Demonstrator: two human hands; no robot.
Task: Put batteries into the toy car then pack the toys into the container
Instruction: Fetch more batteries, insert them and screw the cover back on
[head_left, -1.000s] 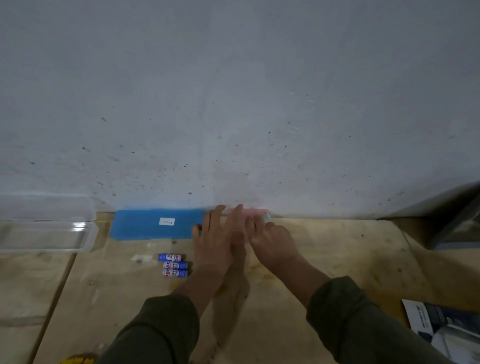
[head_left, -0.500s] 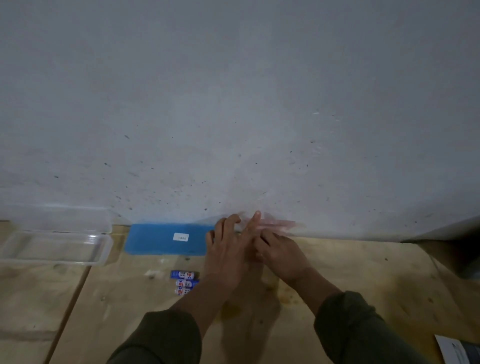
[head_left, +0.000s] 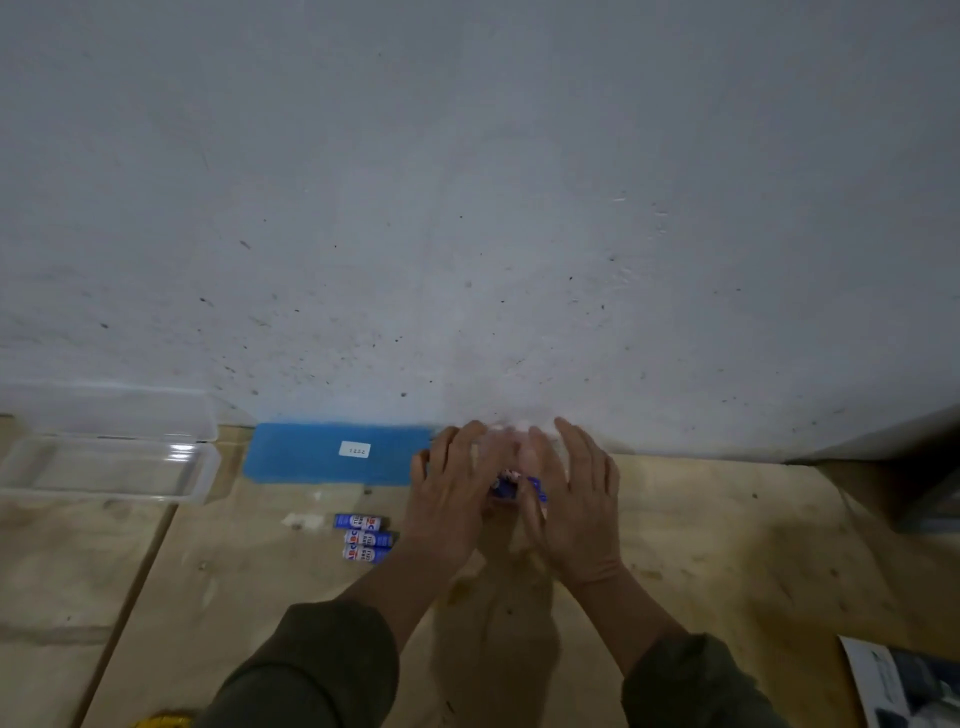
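Observation:
My left hand (head_left: 449, 499) and my right hand (head_left: 574, 509) are side by side near the wall, fingers stretched out, cupping a blurred pale pink toy car (head_left: 511, 441). Blue battery-like pieces (head_left: 506, 483) show in the gap between the palms. The left hand seems to hold the toy; the right hand's grip is hidden. Three blue batteries (head_left: 366, 538) lie in a stack on the wooden table just left of my left wrist. A clear plastic container (head_left: 200, 475) with its lid open stands at the far left.
A blue mat (head_left: 301, 454) with a white label lies against the grey wall (head_left: 467, 208). A magazine (head_left: 904, 686) pokes in at the bottom right. Something yellow (head_left: 161, 721) shows at the bottom edge. A dark object (head_left: 930, 499) sits at the right edge.
Both hands have pulled the pink toy back from the wall and spread their fingers; blue pieces now show between the palms. The camera view has shifted slightly.

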